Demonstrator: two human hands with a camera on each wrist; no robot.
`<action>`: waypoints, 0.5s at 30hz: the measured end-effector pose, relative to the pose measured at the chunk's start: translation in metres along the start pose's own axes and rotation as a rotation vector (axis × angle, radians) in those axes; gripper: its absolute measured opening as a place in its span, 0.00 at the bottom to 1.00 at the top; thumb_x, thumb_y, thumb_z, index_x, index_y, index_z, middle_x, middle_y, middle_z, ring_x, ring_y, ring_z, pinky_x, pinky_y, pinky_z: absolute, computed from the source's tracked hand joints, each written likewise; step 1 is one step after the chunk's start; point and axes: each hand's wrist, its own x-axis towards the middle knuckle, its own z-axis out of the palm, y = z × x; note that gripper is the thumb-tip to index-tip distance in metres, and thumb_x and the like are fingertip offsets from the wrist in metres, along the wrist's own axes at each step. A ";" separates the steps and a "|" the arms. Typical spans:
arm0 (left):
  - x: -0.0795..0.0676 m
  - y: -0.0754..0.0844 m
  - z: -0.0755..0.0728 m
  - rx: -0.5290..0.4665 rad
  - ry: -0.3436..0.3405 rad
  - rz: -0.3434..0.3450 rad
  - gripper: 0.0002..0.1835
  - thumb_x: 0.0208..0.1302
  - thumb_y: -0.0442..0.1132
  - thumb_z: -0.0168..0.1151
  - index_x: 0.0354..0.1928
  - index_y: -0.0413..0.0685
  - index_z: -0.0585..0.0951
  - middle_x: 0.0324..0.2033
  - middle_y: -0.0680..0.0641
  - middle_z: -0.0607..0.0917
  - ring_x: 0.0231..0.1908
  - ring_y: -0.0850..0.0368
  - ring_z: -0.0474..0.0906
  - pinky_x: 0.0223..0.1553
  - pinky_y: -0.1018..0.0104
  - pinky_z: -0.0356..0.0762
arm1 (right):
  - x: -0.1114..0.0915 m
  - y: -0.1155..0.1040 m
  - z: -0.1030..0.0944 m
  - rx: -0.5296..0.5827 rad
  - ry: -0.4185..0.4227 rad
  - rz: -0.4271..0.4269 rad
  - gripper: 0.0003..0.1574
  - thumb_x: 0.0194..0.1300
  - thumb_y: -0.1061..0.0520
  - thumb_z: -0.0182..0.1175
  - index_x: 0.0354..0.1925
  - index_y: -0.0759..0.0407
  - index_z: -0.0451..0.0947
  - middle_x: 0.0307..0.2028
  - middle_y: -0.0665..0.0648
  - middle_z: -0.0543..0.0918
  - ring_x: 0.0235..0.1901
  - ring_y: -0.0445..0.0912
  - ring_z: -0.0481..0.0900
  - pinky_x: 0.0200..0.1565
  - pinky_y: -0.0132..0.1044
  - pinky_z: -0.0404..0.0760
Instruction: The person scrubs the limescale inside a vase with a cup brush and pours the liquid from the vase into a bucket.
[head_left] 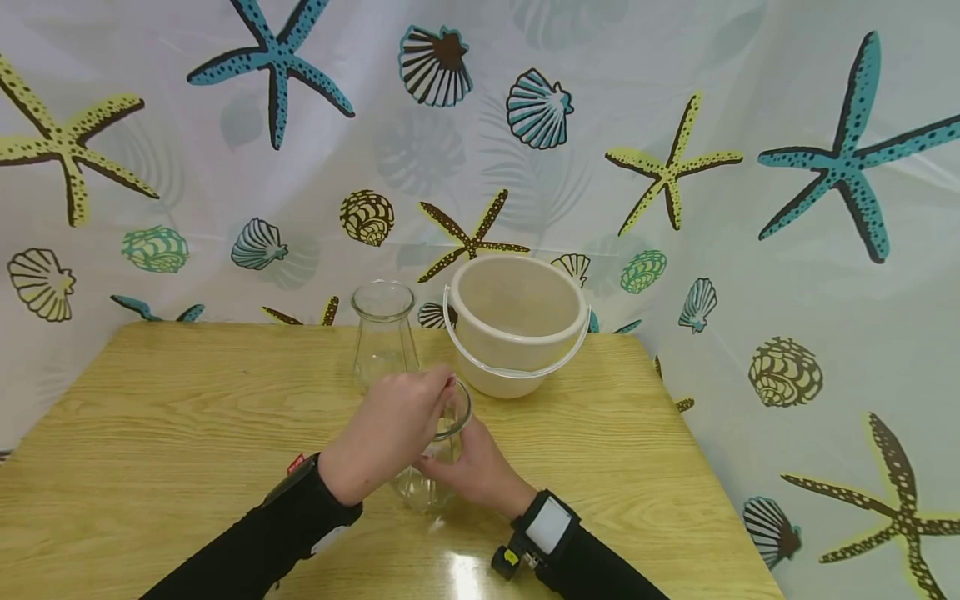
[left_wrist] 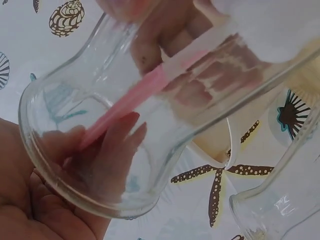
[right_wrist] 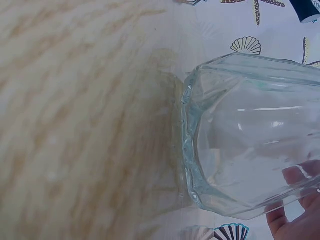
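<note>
We saw the left hand (head_left: 393, 421) pinching a pink stick (left_wrist: 130, 102) inside the near glass vase (head_left: 422, 492), the right hand (head_left: 483, 468) gripping that vase's right side; far on the tabletop (head_left: 187, 433), another vase (head_left: 382, 346) stood left of a bucket (head_left: 491, 348).

Place type unclear: wood-grain tbl (head_left: 187, 417) w/ patterned sheet (head_left: 675, 50) (starfish (head_left: 279, 57) & shells (head_left: 540, 108)) behind.

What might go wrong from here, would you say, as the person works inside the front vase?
The front vase could slip if the right hand loosens on its smooth side.
The pink stick, held by the left hand and reaching inside, might knock the wall.
The rear vase stands close behind, so a backward swing may topple it.
</note>
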 end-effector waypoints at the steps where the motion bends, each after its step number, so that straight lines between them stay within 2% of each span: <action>1: 0.001 0.000 0.001 0.003 0.004 0.001 0.03 0.67 0.33 0.57 0.35 0.42 0.77 0.17 0.53 0.77 0.14 0.67 0.67 0.14 0.73 0.68 | 0.000 -0.002 0.000 0.002 0.004 -0.004 0.50 0.56 0.46 0.68 0.70 0.38 0.52 0.63 0.42 0.67 0.61 0.40 0.62 0.61 0.50 0.63; 5: 0.003 0.004 0.003 0.007 0.016 0.009 0.02 0.66 0.32 0.58 0.34 0.42 0.77 0.16 0.52 0.77 0.15 0.66 0.68 0.15 0.72 0.69 | 0.000 -0.015 -0.004 0.035 0.010 -0.035 0.48 0.56 0.52 0.68 0.69 0.41 0.55 0.62 0.45 0.69 0.60 0.42 0.63 0.60 0.52 0.65; 9: 0.004 0.009 0.005 -0.042 0.016 0.012 0.03 0.65 0.33 0.60 0.34 0.43 0.76 0.18 0.53 0.76 0.17 0.65 0.69 0.17 0.71 0.71 | -0.001 -0.026 -0.007 0.068 -0.007 -0.035 0.43 0.56 0.59 0.67 0.66 0.46 0.59 0.59 0.48 0.71 0.59 0.43 0.64 0.60 0.51 0.65; 15: -0.001 0.012 0.007 -0.094 0.036 -0.004 0.02 0.64 0.34 0.61 0.35 0.45 0.77 0.21 0.54 0.76 0.22 0.64 0.70 0.22 0.68 0.73 | -0.002 -0.029 -0.008 0.049 -0.002 -0.026 0.42 0.55 0.61 0.67 0.64 0.55 0.59 0.56 0.52 0.72 0.57 0.43 0.66 0.59 0.50 0.66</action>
